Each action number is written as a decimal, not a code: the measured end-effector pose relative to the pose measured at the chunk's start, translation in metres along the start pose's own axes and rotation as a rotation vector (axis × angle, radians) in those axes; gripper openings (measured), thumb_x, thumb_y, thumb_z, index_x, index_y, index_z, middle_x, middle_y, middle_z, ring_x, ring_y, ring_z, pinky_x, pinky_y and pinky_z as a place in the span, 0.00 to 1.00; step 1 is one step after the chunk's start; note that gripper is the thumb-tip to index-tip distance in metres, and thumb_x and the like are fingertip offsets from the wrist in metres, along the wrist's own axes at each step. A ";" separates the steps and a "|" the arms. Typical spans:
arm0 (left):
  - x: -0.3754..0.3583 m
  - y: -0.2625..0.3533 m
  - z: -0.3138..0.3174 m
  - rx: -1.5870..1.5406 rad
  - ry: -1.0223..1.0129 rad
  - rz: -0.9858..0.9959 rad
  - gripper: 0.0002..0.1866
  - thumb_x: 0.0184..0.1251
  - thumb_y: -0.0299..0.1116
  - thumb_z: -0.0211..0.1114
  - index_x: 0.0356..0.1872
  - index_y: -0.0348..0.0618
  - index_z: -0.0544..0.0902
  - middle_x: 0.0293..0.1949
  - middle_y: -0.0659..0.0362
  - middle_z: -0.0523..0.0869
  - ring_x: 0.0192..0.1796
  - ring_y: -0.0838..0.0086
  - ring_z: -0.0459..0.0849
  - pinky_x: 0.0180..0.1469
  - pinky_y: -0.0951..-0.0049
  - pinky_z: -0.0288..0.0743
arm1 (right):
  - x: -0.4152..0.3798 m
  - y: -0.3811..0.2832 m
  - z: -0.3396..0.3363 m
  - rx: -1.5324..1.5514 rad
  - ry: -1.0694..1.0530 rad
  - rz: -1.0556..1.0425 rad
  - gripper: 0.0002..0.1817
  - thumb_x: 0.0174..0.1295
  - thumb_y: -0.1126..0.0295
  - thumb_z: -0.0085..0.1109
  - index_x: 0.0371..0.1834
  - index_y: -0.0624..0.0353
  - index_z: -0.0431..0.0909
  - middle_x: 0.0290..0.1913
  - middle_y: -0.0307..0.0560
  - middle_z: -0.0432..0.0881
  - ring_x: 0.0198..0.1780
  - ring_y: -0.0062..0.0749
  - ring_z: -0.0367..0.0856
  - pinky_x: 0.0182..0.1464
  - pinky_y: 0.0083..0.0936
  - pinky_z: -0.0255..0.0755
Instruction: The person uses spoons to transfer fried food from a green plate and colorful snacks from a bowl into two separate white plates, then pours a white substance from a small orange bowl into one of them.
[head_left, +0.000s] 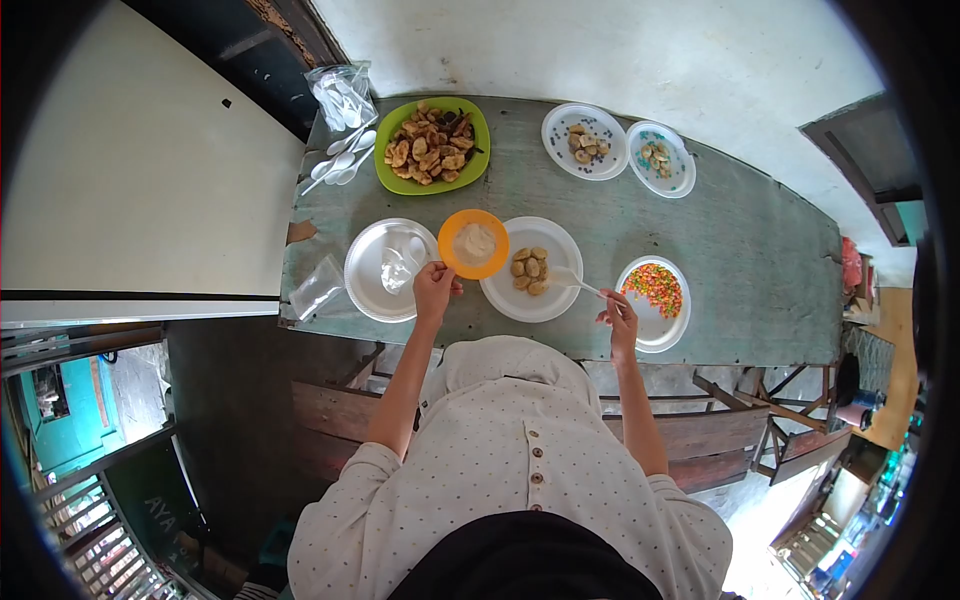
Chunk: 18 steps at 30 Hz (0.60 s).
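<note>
My left hand [435, 290] grips the near edge of an orange dish [447, 228], held tilted beside a white plate [556, 304]. A pale, creamy mass [475, 243] sits in that dish. Several rounded light-brown pieces [529, 262] lie together on the white plate. Between the fingers of my right hand [620, 315] is the handle of a white plastic spoon [578, 281], its bowl over the plate's right side, close to the pieces. Just right of that hand stands a white plate [640, 332] with small orange, red and green bits [655, 288].
At left are white plates [362, 295] with clear plastic on top and a plastic bag [318, 288]. Behind stand a green dish [385, 178] of browned pieces, loose white spoons [345, 160], bagged spoons [342, 95] and two patterned plates [556, 128] holding pieces. The table [750, 260] meets a wall.
</note>
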<state>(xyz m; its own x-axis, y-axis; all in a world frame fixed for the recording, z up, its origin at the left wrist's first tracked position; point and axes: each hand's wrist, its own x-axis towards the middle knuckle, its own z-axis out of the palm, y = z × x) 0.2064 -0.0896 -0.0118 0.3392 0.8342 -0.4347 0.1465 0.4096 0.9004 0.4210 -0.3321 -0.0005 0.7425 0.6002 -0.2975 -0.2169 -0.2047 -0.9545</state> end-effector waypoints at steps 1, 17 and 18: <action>0.000 -0.001 -0.001 0.001 0.001 0.005 0.05 0.59 0.25 0.55 0.33 0.32 0.73 0.22 0.58 0.79 0.19 0.79 0.78 0.20 0.81 0.76 | -0.001 0.000 0.001 0.003 -0.012 0.002 0.13 0.61 0.62 0.50 0.43 0.57 0.76 0.39 0.37 0.79 0.24 0.13 0.71 0.29 0.12 0.57; 0.000 0.000 -0.001 0.007 0.004 -0.003 0.05 0.59 0.25 0.56 0.33 0.32 0.73 0.22 0.58 0.79 0.19 0.79 0.78 0.21 0.80 0.76 | 0.016 -0.006 0.017 0.023 -0.092 -0.053 0.12 0.62 0.67 0.49 0.44 0.62 0.75 0.41 0.42 0.78 0.26 0.15 0.70 0.31 0.12 0.65; 0.000 0.000 -0.001 0.006 0.006 -0.003 0.05 0.59 0.25 0.56 0.33 0.32 0.73 0.22 0.58 0.79 0.19 0.79 0.78 0.21 0.80 0.76 | 0.018 -0.005 0.019 0.022 -0.095 -0.053 0.12 0.62 0.67 0.49 0.44 0.62 0.75 0.41 0.42 0.78 0.26 0.15 0.70 0.31 0.12 0.65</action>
<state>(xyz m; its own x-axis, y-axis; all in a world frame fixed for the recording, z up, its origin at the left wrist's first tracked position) 0.2053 -0.0889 -0.0116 0.3328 0.8355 -0.4373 0.1532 0.4096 0.8993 0.4228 -0.3057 -0.0017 0.6904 0.6802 -0.2463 -0.1937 -0.1541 -0.9689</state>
